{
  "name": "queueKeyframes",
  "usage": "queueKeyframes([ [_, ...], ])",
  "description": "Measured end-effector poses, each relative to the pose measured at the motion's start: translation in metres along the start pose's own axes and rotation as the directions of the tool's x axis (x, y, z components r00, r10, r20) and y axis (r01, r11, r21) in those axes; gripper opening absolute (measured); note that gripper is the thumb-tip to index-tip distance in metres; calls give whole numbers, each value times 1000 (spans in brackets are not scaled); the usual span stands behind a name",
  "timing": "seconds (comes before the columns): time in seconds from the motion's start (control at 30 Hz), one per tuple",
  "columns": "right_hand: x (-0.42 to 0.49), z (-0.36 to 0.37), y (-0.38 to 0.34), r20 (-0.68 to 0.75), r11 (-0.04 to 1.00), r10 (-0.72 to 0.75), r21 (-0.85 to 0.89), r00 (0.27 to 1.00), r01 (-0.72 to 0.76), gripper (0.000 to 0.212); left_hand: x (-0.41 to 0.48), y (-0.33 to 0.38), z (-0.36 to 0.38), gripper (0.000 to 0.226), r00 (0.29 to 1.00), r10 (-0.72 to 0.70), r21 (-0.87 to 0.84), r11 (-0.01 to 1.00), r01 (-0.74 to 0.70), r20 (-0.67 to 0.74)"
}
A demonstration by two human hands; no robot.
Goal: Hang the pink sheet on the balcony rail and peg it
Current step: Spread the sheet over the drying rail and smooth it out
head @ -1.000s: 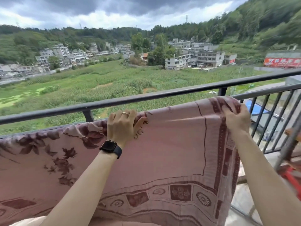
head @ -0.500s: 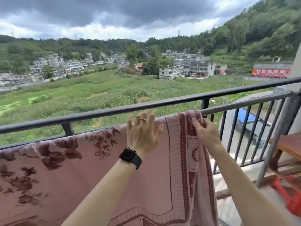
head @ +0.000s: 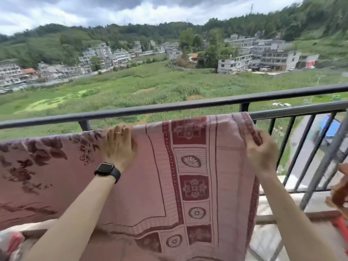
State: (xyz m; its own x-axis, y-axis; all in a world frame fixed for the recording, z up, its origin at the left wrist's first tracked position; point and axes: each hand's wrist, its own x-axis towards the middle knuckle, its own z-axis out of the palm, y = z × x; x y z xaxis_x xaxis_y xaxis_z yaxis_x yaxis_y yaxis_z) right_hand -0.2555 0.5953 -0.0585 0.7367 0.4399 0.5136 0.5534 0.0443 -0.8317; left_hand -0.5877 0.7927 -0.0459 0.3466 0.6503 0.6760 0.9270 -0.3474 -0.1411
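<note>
The pink sheet (head: 150,181), patterned with dark red flowers and a medallion border, hangs over the lower bar of the black balcony rail (head: 301,112) and covers it from the left edge to about two thirds across. My left hand (head: 117,146), with a ring and a black watch, lies flat on the sheet at the top fold, fingers over the bar. My right hand (head: 260,149) pinches the sheet's right border edge just below the bar. No pegs are in view.
The upper rail bar (head: 169,108) runs across above the sheet. Bare vertical bars (head: 293,147) stand to the right of the sheet. A red stool (head: 340,223) and something brown sit at the far right on the balcony floor. Fields and buildings lie far below.
The sheet's right edge has been drawn out to the right along the bar, so the border panel lies spread. My left hand has come down flat onto the fold.
</note>
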Motion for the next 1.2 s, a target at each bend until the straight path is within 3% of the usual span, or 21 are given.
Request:
queueKeyframes([
  [0.07, -16, 38, 1, 109, 998, -10, -55, 994, 16, 14, 8, 18, -2, 67, 999, -17, -111, 994, 21, 38],
  [0.13, -16, 46, 4, 160, 1000, 27, 7, 987, -29, 16, 14, 52, -10, 74, 995, 104, -211, 972, -104, -13],
  [0.2, -3, 47, -2, 254, 945, 160, 241, 954, -223, 27, 26, 86, -15, 70, 978, 190, -279, 938, -206, -84],
  [0.27, 16, 52, -18, 401, 745, 311, 461, 862, -483, 48, 44, 113, -15, 63, 978, 185, -319, 925, -208, -102],
  [0.33, 37, 60, -26, 500, 695, 384, 397, 777, -599, 54, 61, 125, -3, 58, 987, 148, -337, 928, -160, -62],
  [0.4, 51, 69, -32, 599, 694, 404, 290, 691, -658, 39, 73, 119, 12, 57, 991, 131, -323, 936, -137, -42],
  [0.47, 58, 57, -43, 653, 737, 343, 258, 675, -625, 33, 75, 112, 15, 56, 984, 151, -283, 944, -171, -92],
  [0.57, 70, 33, -58, 530, 896, 221, 220, 819, -385, 15, 73, 97, 13, 51, 973, 171, -251, 946, -207, -158],
  [0.67, 94, 10, -59, 186, 933, 214, 251, 959, -257, 4, 74, 79, 11, 49, 965, 182, -229, 947, -223, -186],
  [0.73, 99, -4, -53, -28, 954, 237, 196, 971, -228, 9, 73, 67, 10, 47, 960, 205, -220, 944, -245, -188],
  [0.83, 71, -6, -38, 2, 973, 211, 91, 978, -210, 19, 63, 64, -4, 45, 975, 141, -258, 949, -183, -174],
  [0.9, 54, 0, -31, 78, 947, 261, 172, 962, -271, 12, 54, 76, -20, 46, 986, 86, -289, 949, -126, -146],
  [1.0, 54, 4, -39, 250, 719, 440, 477, 863, -505, 17, 54, 103, -41, 48, 983, 104, -301, 942, -146, -153],
  [1.1, 62, 4, -51, 577, 583, 398, 441, 713, -682, 43, 62, 130, -61, 50, 996, 58, -348, 934, -78, -68],
  [1.2, 56, -6, -74, 797, 597, 259, 312, 546, -739, 39, 61, 124, -68, 56, 1000, -26, -323, 946, 26, 6],
])
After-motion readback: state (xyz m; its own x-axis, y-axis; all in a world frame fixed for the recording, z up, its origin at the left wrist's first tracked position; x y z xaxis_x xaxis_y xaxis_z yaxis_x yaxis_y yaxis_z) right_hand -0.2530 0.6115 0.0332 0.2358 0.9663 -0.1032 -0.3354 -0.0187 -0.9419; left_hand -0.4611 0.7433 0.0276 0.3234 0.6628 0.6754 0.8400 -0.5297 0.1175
